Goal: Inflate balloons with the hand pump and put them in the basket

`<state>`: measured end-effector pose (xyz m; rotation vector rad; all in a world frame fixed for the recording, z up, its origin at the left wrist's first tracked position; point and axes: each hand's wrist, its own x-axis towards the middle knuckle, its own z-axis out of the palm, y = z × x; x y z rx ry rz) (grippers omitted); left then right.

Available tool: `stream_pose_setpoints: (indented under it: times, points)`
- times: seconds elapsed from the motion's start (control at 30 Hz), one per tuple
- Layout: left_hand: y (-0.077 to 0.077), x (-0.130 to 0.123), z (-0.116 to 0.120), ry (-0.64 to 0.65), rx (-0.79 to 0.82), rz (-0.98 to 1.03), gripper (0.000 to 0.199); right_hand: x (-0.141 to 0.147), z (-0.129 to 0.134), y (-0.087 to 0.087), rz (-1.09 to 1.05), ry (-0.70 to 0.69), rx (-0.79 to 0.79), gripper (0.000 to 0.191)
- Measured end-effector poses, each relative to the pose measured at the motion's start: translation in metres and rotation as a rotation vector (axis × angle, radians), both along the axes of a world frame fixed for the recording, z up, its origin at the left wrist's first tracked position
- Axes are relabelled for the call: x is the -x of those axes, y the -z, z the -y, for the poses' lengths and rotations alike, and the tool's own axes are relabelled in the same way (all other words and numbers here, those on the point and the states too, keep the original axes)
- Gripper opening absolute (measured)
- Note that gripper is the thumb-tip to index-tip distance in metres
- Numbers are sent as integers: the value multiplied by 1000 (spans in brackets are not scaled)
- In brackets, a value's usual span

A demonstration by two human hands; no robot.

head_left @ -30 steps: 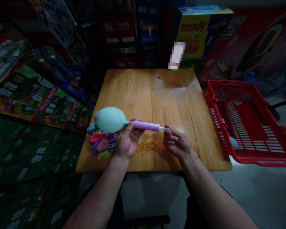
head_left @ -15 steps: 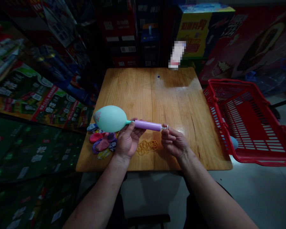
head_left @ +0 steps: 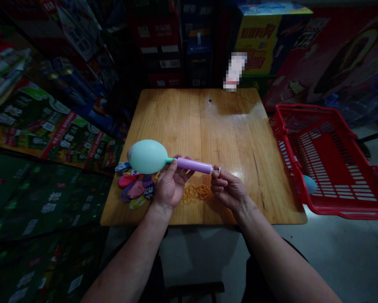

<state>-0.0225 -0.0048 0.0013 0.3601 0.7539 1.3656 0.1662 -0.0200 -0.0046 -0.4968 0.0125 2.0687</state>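
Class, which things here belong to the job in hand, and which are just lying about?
Belong to the job:
purple pump, left hand at one end, right hand at the other
mint balloon, fitted to it
loose balloons and rubber bands, probably

Lying about, apparently:
yellow-and-blue carton, behind
green packs, left
red basket, though possibly used

Balloon (head_left: 147,156) left of pump (head_left: 194,165)
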Motion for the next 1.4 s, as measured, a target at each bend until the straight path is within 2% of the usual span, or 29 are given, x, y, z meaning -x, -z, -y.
stream_pose_setpoints:
  times: [0.13,0.27,0.33,0.47,0.6,0.73,0.87,0.93,1.07,1.17,1.27,1.4]
  points:
    - [-6,12,-6,0,-28,-51,21,-19,-5,-8,10,-14,10,10]
    - [-10,28,-14,-116,-64,-72,20,-36,-9,-13,45,51,-1,10]
    - [-9,28,-13,-114,-71,-80,20,-33,-8,-11,52,53,17,9]
    - [-3,11,-1,6,-15,-54,22,-14,-1,-1,49,-15,7,10]
    - [1,1,3,-9,1,-22,19,-5,0,3,-1,-25,-23,13]
    - [-3,13,-7,-22,4,-12,19,-17,-6,-4,6,-39,-20,11]
    - [-8,27,-12,-121,-44,-26,18,-28,-8,-10,15,31,-32,9]
    - [-7,25,-9,-130,-63,-45,19,-25,-6,-7,25,26,-27,8]
    - [-2,10,2,-39,-32,-61,21,-6,2,2,32,-37,2,11]
    - [1,3,5,-40,-28,-42,20,3,4,5,0,-8,-7,11]
    - [1,5,2,-41,-20,-22,19,0,2,0,-19,4,-9,10]
    - [-4,20,-6,-76,-23,-47,19,-18,-5,-10,33,-18,-23,9]
